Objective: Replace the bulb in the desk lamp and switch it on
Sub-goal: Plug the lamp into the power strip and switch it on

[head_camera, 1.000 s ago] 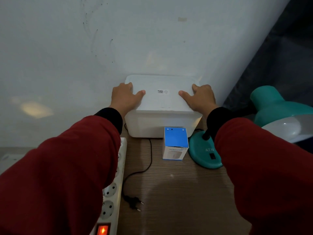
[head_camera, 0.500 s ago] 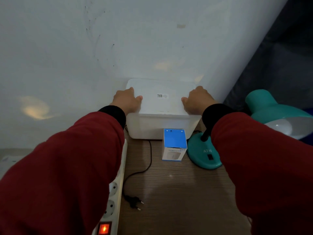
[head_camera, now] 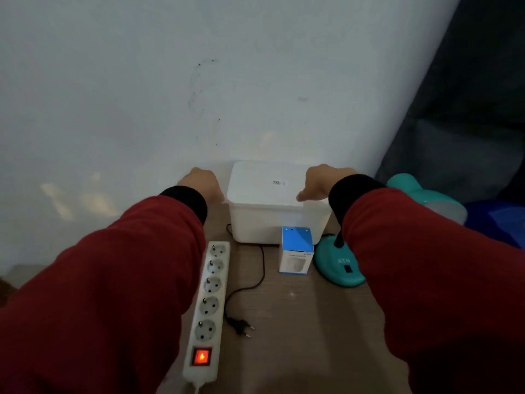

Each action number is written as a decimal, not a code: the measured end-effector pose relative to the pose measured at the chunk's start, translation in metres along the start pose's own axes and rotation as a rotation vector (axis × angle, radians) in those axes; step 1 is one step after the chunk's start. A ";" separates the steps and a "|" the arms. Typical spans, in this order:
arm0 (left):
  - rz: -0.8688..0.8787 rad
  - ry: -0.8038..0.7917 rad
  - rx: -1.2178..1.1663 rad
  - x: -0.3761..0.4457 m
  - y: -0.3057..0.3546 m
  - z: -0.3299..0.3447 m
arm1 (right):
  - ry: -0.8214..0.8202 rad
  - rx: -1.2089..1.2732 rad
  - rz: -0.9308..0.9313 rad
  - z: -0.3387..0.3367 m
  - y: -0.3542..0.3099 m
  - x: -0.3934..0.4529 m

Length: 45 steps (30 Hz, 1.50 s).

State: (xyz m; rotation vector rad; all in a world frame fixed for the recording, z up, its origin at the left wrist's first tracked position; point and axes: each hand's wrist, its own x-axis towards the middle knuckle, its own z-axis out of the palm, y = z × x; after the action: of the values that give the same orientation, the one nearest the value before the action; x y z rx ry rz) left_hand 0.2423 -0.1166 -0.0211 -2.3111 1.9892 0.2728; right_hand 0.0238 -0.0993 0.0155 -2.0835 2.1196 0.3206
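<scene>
A white plastic box [head_camera: 272,223] with a lid stands against the wall at the back of the wooden table [head_camera: 298,322]. My left hand [head_camera: 202,181] is curled around its left edge. My right hand [head_camera: 319,182] grips the right end of the lid, thumb on top. A small blue and white bulb carton [head_camera: 297,251] stands upright in front of the box. To its right is the teal desk lamp's base [head_camera: 341,268]. The teal lamp shade [head_camera: 412,189] shows behind my right sleeve, with a white bulb [head_camera: 449,213] in it. The lamp's black plug [head_camera: 241,327] lies loose on the table.
A white power strip [head_camera: 211,302] lies along the table's left side, its red switch [head_camera: 201,356] lit and all sockets empty. The black cord [head_camera: 257,282] runs from the plug back towards the box. A dark curtain [head_camera: 468,109] hangs at the right.
My hands have slid outward from the top of the lid to the box's two ends. The view has shifted, so more of the power strip shows.
</scene>
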 end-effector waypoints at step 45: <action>-0.073 -0.111 -1.017 -0.181 -0.092 0.197 | 0.021 0.633 -0.066 0.245 -0.117 -0.103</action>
State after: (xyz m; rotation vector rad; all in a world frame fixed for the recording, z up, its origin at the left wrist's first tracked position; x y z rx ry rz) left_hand 0.2909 0.1086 -0.1860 -2.7185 1.9333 1.6897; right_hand 0.1326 0.0614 -0.1998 -1.7667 1.8264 -0.3424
